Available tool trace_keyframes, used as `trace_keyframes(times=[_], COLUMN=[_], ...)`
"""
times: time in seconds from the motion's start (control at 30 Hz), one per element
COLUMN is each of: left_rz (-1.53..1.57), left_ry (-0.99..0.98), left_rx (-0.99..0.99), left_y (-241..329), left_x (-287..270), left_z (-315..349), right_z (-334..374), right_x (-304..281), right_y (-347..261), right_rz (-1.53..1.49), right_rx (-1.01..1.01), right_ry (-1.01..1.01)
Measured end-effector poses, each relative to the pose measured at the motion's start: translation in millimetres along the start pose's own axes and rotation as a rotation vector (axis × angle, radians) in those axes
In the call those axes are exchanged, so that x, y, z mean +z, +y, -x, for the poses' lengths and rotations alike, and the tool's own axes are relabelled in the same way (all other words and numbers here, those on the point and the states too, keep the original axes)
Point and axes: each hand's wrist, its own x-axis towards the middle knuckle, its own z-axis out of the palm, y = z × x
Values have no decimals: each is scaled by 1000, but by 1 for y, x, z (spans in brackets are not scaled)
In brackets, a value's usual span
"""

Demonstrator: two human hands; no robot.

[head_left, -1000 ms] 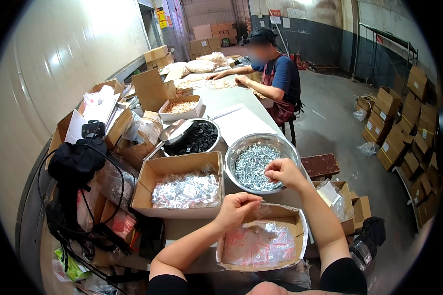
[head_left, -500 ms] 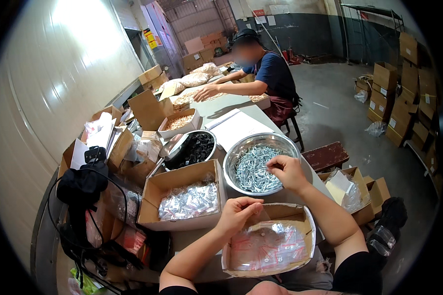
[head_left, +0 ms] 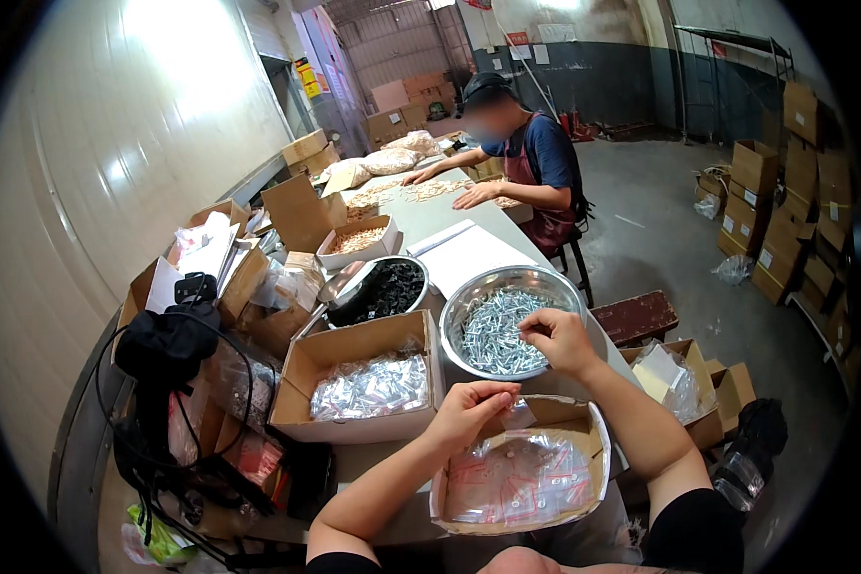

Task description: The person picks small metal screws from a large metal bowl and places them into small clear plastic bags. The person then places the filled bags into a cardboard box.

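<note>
My left hand (head_left: 471, 413) pinches a small clear plastic bag (head_left: 519, 415) between thumb and fingertips, above a low cardboard box (head_left: 598, 459). Inside that box lie several flat, clear zip bags (head_left: 521, 478) with red lines. My right hand (head_left: 562, 342) is over the right side of a round metal bowl (head_left: 447, 330), thumb and fingers closed together. Whatever those fingers hold, if anything, is too small to make out. Silvery screws (head_left: 499, 325) fill much of the bowl.
Left of my hands, a cardboard box (head_left: 292, 383) holds filled clear packets (head_left: 373, 385). Behind it is a bowl of black parts (head_left: 383, 292). Small tan pieces fill a white box (head_left: 359, 239). Across the table sits a co-worker (head_left: 536, 163). Open cartons (head_left: 732, 387) stand at the right.
The small bag under my left fingers has turned and shows more plainly. My right hand stays over the screws. The co-worker's raised hand has come down onto the table. The view has shifted slightly.
</note>
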Motion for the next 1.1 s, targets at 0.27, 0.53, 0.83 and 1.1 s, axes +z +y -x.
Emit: trace_keyframes(times=[0.27, 0.53, 0.83, 1.1], left_rz=[29, 57, 109, -148], left_ry=[38, -39, -99, -186], left_rx=[-25, -99, -68, -40], left_y=[1, 6, 3, 9], left_x=[-6, -2, -1, 6], left_z=[6, 2, 2, 1], right_z=[1, 6, 13, 19], right_x=[-5, -13, -20, -17], right_y=[-8, -29, -47, -60], right_rz=[-170, -550, -574, -161], right_rx=[92, 268, 338, 51], right_ry=[-71, -243, -549, -631])
